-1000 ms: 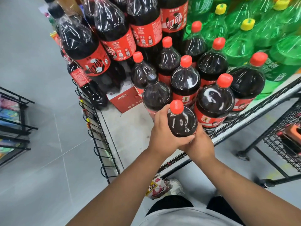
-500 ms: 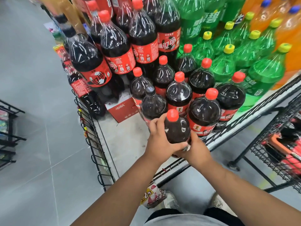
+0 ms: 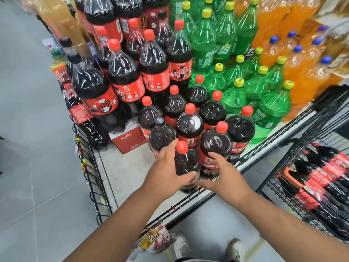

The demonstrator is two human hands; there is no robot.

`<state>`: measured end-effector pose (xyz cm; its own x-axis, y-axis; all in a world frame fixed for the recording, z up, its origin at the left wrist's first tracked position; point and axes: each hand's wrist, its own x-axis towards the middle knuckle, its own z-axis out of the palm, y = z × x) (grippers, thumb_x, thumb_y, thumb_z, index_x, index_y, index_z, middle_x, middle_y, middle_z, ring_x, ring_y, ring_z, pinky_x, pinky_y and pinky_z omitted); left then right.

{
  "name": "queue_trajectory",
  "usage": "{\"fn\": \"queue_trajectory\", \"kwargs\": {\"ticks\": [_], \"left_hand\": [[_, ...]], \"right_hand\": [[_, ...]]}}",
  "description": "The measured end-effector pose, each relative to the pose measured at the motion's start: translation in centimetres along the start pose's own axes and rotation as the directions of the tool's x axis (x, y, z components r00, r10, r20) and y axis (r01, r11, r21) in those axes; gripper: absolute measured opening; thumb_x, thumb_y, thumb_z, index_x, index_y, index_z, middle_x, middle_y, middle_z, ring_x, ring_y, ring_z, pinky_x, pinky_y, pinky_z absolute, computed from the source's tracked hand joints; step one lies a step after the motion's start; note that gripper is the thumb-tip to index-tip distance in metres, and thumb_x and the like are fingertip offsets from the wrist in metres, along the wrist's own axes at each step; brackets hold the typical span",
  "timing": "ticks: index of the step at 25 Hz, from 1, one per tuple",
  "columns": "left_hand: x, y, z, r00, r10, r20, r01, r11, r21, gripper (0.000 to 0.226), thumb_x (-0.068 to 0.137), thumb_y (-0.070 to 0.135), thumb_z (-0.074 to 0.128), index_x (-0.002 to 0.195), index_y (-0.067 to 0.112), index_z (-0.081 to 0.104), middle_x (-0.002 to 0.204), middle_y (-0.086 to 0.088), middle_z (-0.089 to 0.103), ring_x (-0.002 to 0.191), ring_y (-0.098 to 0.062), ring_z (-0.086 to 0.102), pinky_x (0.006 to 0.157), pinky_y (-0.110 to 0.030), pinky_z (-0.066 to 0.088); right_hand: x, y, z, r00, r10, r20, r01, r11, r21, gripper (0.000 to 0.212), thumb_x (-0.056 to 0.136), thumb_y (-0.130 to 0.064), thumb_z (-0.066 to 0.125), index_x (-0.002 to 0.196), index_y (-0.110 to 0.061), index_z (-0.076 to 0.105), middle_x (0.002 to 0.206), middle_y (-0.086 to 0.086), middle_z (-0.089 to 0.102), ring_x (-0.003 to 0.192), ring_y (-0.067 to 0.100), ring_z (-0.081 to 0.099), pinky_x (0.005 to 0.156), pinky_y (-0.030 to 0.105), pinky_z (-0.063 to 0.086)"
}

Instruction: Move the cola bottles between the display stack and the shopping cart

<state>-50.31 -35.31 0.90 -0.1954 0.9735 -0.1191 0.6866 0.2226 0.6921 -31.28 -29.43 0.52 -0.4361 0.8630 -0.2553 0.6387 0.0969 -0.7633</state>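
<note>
Dark-brown plastic cola bottle [image 3: 186,163], red-capped: upright at the front edge of the white wire-railed display platform [image 3: 128,171]. Left hand [image 3: 166,171] curls round its shoulder; right hand [image 3: 224,173] lies spread just beside it, contact unclear. Step judged: handling at the stack, set-down or pick-up undecidable. Next move calls for the black wire shopping cart [image 3: 279,191], at right.

Loose cola bottles [image 3: 189,127], centre: eight red-capped, plus one black-capped bottle [image 3: 160,135]. Green bottles [image 3: 272,108], upper right: about twelve yellow caps. Orange bottles [image 3: 302,72], far right: about six blue caps. One red carton [image 3: 128,141]. Hands: left hand [image 3: 166,172], right hand [image 3: 224,175], two. Cart packs [image 3: 321,178], lower right: blurred, uncountable.
</note>
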Motion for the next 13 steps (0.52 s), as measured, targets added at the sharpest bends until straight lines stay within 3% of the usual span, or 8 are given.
{"fn": "queue_trajectory", "kwargs": {"ticks": [3, 5, 9, 13], "left_hand": [[-0.8, 2.5, -1.6, 0.971, 0.156, -0.179, -0.140, 0.985, 0.096, 0.085, 0.080, 0.046, 0.077, 0.152, 0.025, 0.037, 0.149, 0.002, 0.043, 0.136, -0.011, 0.042, 0.109, -0.023, 0.034], [-0.9, 4.9, -1.6, 0.924, 0.320, -0.208, -0.293, 0.944, 0.151, 0.069, 0.082, 0.048, 0.068, 0.143, 0.021, 0.050, 0.142, 0.002, 0.051, 0.134, -0.013, 0.047, 0.112, -0.025, 0.037], [-0.8, 10.8, 1.4, 0.867, 0.489, -0.096, -0.484, 0.872, 0.073, 0.051, 0.084, 0.042, 0.067, 0.132, 0.028, 0.056, 0.131, 0.013, 0.056, 0.124, -0.002, 0.053, 0.108, -0.010, 0.034], [0.4, 17.3, 7.4, 0.863, 0.504, 0.028, -0.505, 0.863, 0.027, 0.058, 0.086, 0.050, 0.063, 0.139, 0.029, 0.053, 0.136, 0.012, 0.055, 0.125, -0.003, 0.051, 0.108, -0.015, 0.035]], "right_hand": [[-1.0, -0.3, -2.9, 1.000, -0.023, -0.019, 0.021, 0.998, -0.062, 0.100, 0.066, -0.044, 0.087, 0.148, -0.033, 0.032, 0.136, -0.009, 0.052, 0.121, 0.008, 0.052, 0.100, 0.024, 0.041], [-2.0, 0.5, -5.4, 0.998, -0.043, -0.051, 0.041, 0.998, -0.054, 0.098, 0.066, -0.044, 0.087, 0.147, -0.036, 0.033, 0.133, -0.013, 0.051, 0.118, 0.004, 0.053, 0.097, 0.021, 0.040], [-4.9, 3.2, -11.2, 0.988, -0.059, -0.141, 0.046, 0.995, -0.093, 0.094, 0.065, -0.045, 0.087, 0.144, -0.042, 0.035, 0.128, -0.022, 0.046, 0.118, 0.000, 0.049, 0.097, 0.016, 0.035], [-8.7, 8.0, -18.5, 0.974, -0.007, -0.227, -0.008, 0.998, -0.068, 0.098, 0.062, -0.044, 0.088, 0.145, -0.033, 0.038, 0.140, -0.013, 0.049, 0.122, 0.003, 0.050, 0.105, 0.022, 0.039]]}}
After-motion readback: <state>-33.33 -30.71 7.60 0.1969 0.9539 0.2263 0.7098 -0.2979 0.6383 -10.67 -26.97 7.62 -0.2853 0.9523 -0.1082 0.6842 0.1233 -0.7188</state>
